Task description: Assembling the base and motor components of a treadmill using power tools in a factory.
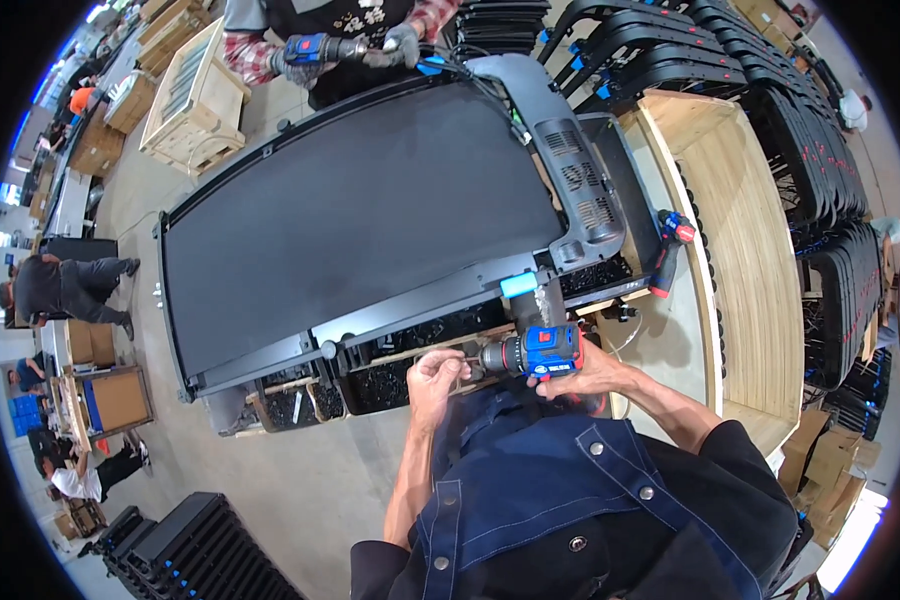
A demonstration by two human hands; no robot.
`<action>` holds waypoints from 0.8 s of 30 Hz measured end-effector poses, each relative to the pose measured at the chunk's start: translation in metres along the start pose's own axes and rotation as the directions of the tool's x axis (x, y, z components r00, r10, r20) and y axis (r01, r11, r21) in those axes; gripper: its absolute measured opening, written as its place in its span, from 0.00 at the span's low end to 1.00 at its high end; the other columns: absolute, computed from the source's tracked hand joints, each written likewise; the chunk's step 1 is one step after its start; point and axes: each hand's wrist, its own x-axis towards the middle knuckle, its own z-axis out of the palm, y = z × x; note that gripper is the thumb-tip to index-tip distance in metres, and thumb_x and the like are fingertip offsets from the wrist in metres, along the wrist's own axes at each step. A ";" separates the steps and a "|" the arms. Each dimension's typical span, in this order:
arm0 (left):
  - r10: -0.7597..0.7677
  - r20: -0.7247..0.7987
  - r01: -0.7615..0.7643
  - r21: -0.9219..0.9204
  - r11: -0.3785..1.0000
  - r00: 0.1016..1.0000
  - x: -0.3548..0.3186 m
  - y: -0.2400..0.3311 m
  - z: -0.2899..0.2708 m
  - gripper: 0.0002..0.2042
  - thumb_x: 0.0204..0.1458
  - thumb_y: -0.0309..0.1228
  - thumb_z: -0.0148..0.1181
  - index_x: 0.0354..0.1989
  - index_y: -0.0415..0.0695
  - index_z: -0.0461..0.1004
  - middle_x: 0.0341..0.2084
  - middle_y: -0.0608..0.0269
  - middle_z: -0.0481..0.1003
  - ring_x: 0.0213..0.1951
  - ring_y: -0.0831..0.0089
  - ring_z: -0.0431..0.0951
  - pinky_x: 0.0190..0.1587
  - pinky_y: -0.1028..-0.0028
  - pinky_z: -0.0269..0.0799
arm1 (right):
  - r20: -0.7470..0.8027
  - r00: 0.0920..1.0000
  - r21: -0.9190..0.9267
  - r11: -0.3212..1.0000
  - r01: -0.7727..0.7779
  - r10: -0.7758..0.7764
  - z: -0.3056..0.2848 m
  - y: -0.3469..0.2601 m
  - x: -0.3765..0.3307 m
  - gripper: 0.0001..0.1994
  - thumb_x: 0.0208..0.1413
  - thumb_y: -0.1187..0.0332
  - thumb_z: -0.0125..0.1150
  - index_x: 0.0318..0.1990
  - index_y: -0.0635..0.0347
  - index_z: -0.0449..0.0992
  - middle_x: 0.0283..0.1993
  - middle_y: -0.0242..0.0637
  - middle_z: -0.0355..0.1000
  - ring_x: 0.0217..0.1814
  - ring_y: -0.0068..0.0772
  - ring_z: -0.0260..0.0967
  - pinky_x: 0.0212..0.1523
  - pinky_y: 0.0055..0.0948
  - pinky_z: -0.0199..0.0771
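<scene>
In front of my waist, my right hand [595, 372] is closed round the handle of a blue and black cordless drill [548, 352] that points left. My left hand [438, 378] pinches at the tip of the drill's bit, by the chuck; whether a screw sits there is too small to tell. Just beyond lies a treadmill deck [360, 190] with a black belt and a grey motor cover [575, 185] at its right end. A bright blue piece [519, 285] sits on the deck's near right corner, close to the drill.
Under the deck's near edge are bins of small black parts [380, 395]. A second drill [673, 240] rests on the ledge of a wooden crate [760, 250] at right. Across the deck, a gloved co-worker holds another drill [315, 48]. Black frames [200, 550] are stacked at lower left.
</scene>
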 end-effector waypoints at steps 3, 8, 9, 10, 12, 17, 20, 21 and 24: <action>0.049 0.024 -0.049 0.028 0.998 0.999 0.009 0.002 0.010 0.13 0.62 0.35 0.66 0.42 0.36 0.78 0.31 0.59 0.79 0.33 0.74 0.79 0.39 0.73 0.78 | 0.008 0.995 0.166 0.981 -0.099 0.099 0.003 0.000 -0.006 0.26 0.51 0.74 0.72 0.59 0.62 0.71 0.43 0.39 0.79 0.35 0.25 0.78 0.38 0.28 0.83; -0.093 0.124 0.142 -0.484 0.863 0.988 0.036 0.010 0.039 0.18 0.61 0.41 0.64 0.48 0.38 0.75 0.33 0.62 0.76 0.35 0.74 0.78 0.38 0.75 0.76 | -0.125 0.988 0.161 0.984 -0.071 0.091 0.004 -0.028 -0.006 0.26 0.53 0.79 0.69 0.60 0.63 0.69 0.45 0.39 0.80 0.36 0.26 0.78 0.37 0.29 0.84; -0.134 0.151 0.197 -0.560 0.805 0.979 0.041 0.011 0.049 0.18 0.61 0.41 0.64 0.49 0.38 0.76 0.33 0.62 0.78 0.35 0.73 0.79 0.38 0.74 0.78 | -0.172 0.983 0.128 0.991 -0.049 0.071 0.002 -0.038 -0.003 0.25 0.52 0.78 0.69 0.58 0.62 0.72 0.46 0.39 0.80 0.37 0.25 0.78 0.39 0.29 0.83; -0.173 0.182 0.249 -0.626 0.739 0.968 0.044 0.013 0.057 0.18 0.62 0.40 0.64 0.49 0.37 0.76 0.34 0.62 0.80 0.34 0.73 0.81 0.38 0.73 0.80 | -0.176 0.984 -0.145 0.989 -0.042 0.016 -0.008 -0.042 0.000 0.24 0.49 0.75 0.71 0.56 0.62 0.74 0.45 0.38 0.81 0.38 0.28 0.78 0.41 0.33 0.82; -0.217 0.276 0.344 -0.601 0.721 0.936 0.049 0.006 0.066 0.18 0.62 0.41 0.63 0.49 0.38 0.76 0.36 0.60 0.81 0.37 0.72 0.83 0.40 0.74 0.83 | -0.260 0.963 -0.477 0.877 -0.062 -0.073 -0.015 -0.066 0.009 0.23 0.44 0.75 0.75 0.50 0.64 0.76 0.41 0.36 0.81 0.38 0.25 0.76 0.44 0.30 0.79; -0.282 0.320 0.426 -0.651 0.628 0.904 0.066 0.002 0.080 0.14 0.63 0.41 0.62 0.44 0.40 0.78 0.34 0.62 0.81 0.34 0.73 0.83 0.38 0.75 0.83 | -0.211 0.977 -0.789 0.585 -0.187 0.028 -0.032 -0.115 0.046 0.21 0.44 0.68 0.75 0.45 0.66 0.76 0.35 0.50 0.79 0.37 0.48 0.78 0.44 0.41 0.78; -0.282 0.334 0.437 -0.684 0.584 0.899 0.070 -0.003 0.076 0.14 0.64 0.41 0.62 0.43 0.41 0.78 0.34 0.63 0.81 0.34 0.74 0.82 0.38 0.75 0.83 | -0.188 0.966 -0.843 0.476 -0.250 0.175 -0.032 -0.132 0.068 0.20 0.44 0.67 0.74 0.44 0.65 0.77 0.34 0.51 0.79 0.38 0.55 0.78 0.45 0.44 0.77; -0.281 0.338 0.440 -0.692 0.572 0.898 0.071 -0.005 0.075 0.14 0.64 0.41 0.62 0.43 0.41 0.78 0.34 0.63 0.81 0.34 0.74 0.82 0.38 0.75 0.83 | -0.208 0.953 -0.856 0.430 -0.286 0.220 -0.032 -0.135 0.074 0.19 0.44 0.67 0.74 0.43 0.65 0.77 0.34 0.52 0.79 0.39 0.56 0.77 0.45 0.44 0.77; -0.299 0.348 0.457 -0.722 0.519 0.889 0.073 -0.009 0.073 0.14 0.64 0.40 0.61 0.44 0.40 0.78 0.34 0.63 0.80 0.34 0.75 0.82 0.38 0.76 0.83 | -0.212 0.951 -0.880 0.379 -0.286 0.225 -0.027 -0.137 0.085 0.17 0.45 0.67 0.72 0.42 0.64 0.78 0.33 0.53 0.79 0.40 0.57 0.78 0.46 0.45 0.78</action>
